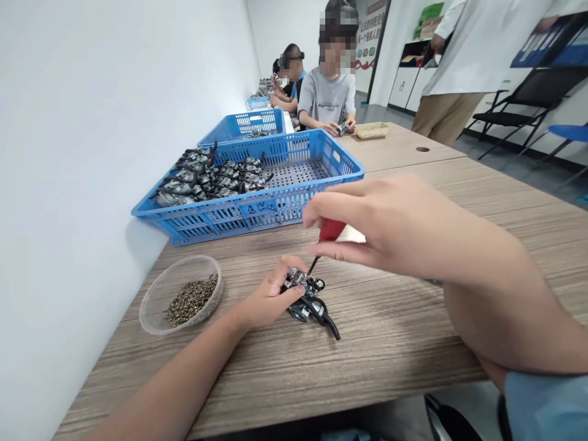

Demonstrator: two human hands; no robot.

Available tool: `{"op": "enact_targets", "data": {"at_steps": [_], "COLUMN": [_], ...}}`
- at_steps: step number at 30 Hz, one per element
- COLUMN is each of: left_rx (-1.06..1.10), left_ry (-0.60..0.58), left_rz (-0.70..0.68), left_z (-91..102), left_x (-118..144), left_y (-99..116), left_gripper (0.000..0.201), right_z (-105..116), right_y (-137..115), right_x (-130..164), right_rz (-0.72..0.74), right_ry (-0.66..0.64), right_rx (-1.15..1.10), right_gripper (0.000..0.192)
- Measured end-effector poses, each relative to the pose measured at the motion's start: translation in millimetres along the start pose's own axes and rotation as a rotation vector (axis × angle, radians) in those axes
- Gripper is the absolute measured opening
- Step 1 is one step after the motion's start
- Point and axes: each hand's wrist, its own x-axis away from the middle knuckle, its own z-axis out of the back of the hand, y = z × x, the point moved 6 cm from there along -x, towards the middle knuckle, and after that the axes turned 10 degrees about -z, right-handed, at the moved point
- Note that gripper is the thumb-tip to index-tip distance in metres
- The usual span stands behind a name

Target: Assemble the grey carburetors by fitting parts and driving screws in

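Note:
A small metal carburetor [307,306] with black hoses lies on the wood-grain table [376,343]. My left hand [271,291] is closed around its left side, thumb and fingers pressing on the metal body. Above it, my right hand [367,220] grips the red handle of a screwdriver [331,229]. The dark shaft slants down to the top of the carburetor; whether the tip sits in a screw is too small to tell. Left of my left hand stands a clear round plastic bowl [151,306] holding many small brass-coloured screws [190,300].
A blue plastic crate [220,223] with several similar carburetors [220,174] stands beyond my hands, against the white wall [68,153]. Behind it is another blue crate [239,122]. Across the table a person [328,98] handles a part near a tan tray [371,130]. Someone else stands at right.

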Motion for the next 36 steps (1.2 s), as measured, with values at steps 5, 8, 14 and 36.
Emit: {"op": "enact_targets", "data": {"at_steps": [5,8,14,36], "left_rx": [0.158,0.252,0.325,0.378], "left_ry": [-0.034,-0.022,0.042,0.084], "left_rz": [0.028,0.005,-0.002,0.0], "left_z": [0.3,0.4,-0.6,-2.2], "left_x": [5.5,6.6,2.6,4.5], "left_y": [-7.2,-11.8,-10.0,-13.0], "left_gripper": [0.035,0.041,0.037,0.034], "right_z": [-0.1,-0.2,0.3,3.9], "right_y": [-6.5,-5.3,-4.6,-4.8], "right_x": [6.1,3.6,5.2,5.1], "right_rz": [0.132,0.146,0.029,0.183], "right_ry": [-0.175,-0.128,0.019,-0.076], "right_rx": [-0.184,-0.108,0.113,-0.055], "right_gripper": [0.011,0.013,0.018,0.015]}}
